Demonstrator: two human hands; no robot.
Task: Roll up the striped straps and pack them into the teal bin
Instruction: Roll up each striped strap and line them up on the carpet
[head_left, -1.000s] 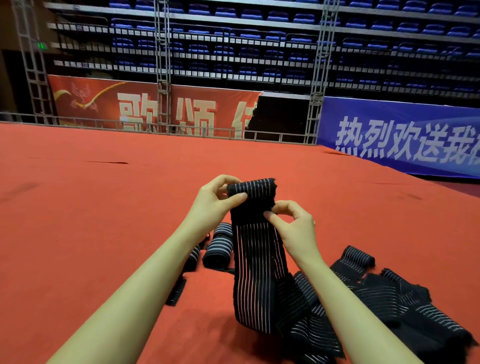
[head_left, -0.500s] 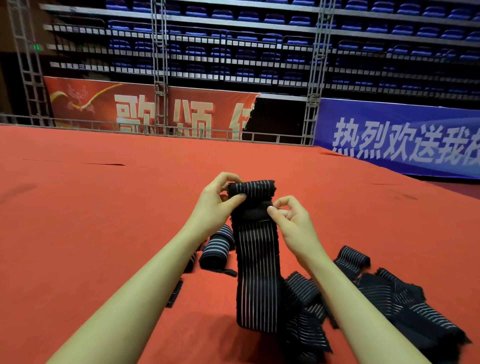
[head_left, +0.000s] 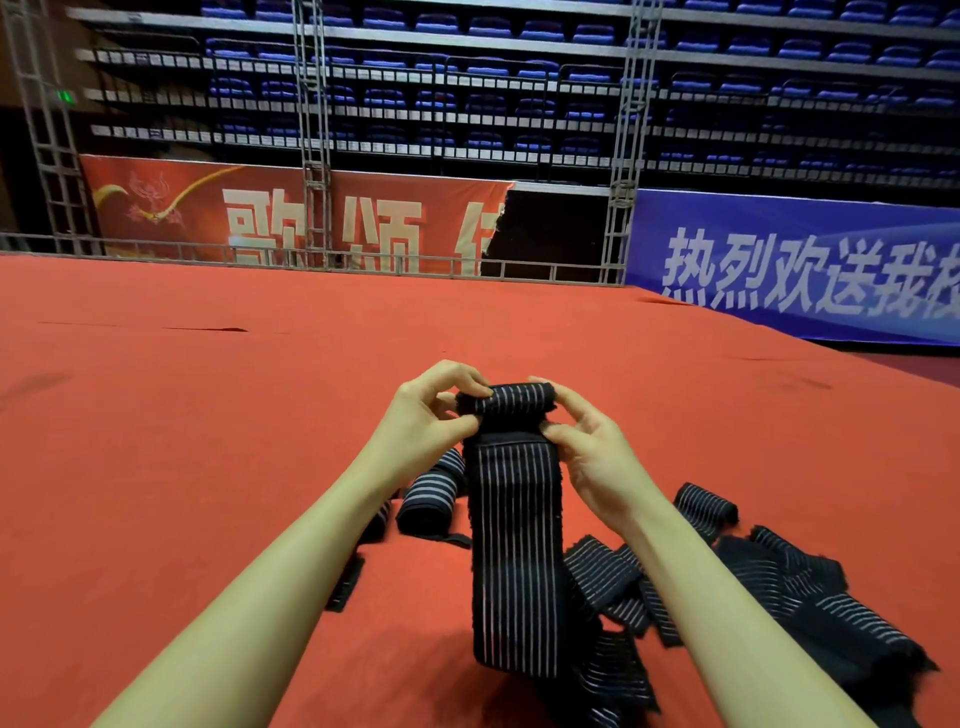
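Left hand (head_left: 434, 415) and right hand (head_left: 587, 447) pinch the rolled top of a strap (head_left: 514, 519) held above the carpet (head_left: 208, 441). Keep edges aligned, tension even. Teal bin not visible.

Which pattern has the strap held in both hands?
Black strap with thin white stripes; head view.
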